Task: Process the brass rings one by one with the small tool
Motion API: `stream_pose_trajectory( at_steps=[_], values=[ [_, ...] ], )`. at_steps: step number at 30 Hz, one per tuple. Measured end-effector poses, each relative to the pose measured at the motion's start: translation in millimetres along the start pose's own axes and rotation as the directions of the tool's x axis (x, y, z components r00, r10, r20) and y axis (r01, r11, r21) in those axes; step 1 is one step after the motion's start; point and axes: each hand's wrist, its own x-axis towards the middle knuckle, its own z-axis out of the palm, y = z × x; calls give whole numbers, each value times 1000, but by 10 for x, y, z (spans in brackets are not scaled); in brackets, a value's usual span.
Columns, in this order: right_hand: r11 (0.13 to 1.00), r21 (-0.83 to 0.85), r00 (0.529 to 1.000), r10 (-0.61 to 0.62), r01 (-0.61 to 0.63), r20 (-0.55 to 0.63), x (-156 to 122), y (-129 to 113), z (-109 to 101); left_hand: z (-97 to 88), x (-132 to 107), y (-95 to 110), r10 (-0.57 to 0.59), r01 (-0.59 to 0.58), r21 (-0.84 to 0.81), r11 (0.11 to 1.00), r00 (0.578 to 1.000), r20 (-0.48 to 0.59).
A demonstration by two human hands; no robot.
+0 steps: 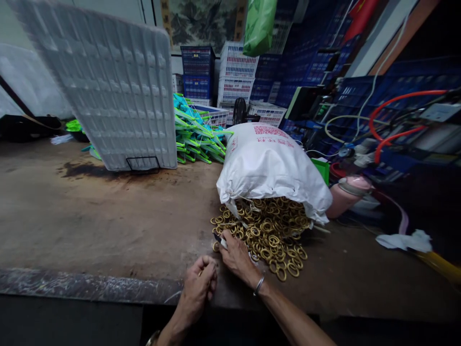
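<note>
A heap of small brass rings (268, 235) spills from the open mouth of a white woven sack (268, 163) lying on the brown worktable (108, 226). My right hand (237, 257) rests at the near edge of the heap, fingers closed around a small dark-and-white tool that points left. It wears a metal bracelet at the wrist. My left hand (198, 286) sits just left of it near the table's front edge, fingers curled into a pinch on something too small to make out.
A white moulded tray (108, 81) leans upright on a wire stand at the back left. Beside it lies a pile of green and blue plastic parts (196, 134). Stacked crates (234, 72) line the back; hoses and equipment (389, 125) crowd the right.
</note>
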Motion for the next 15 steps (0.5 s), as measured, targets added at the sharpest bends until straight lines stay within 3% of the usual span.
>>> stream_pose_trajectory(
  at_steps=[2,5,8,11,15],
  values=[
    [985,162,998,64,-63,1,-57,-10,-30,6,13,-10,169,-154,193,969,984,-60],
    [881,433,981,173,-193,86,-172,-22,-68,16,14,15,376,-359,364,859,926,27],
    [658,660,932,248,-362,265,-313,-32,-107,41,9,62,403,-442,405,800,897,183],
    [426,746,859,257,-512,442,-430,-54,-160,66,11,80,410,-497,455,739,867,281],
    [280,763,813,233,-582,534,-491,-82,-219,75,13,45,420,-537,512,671,844,335]
  ],
)
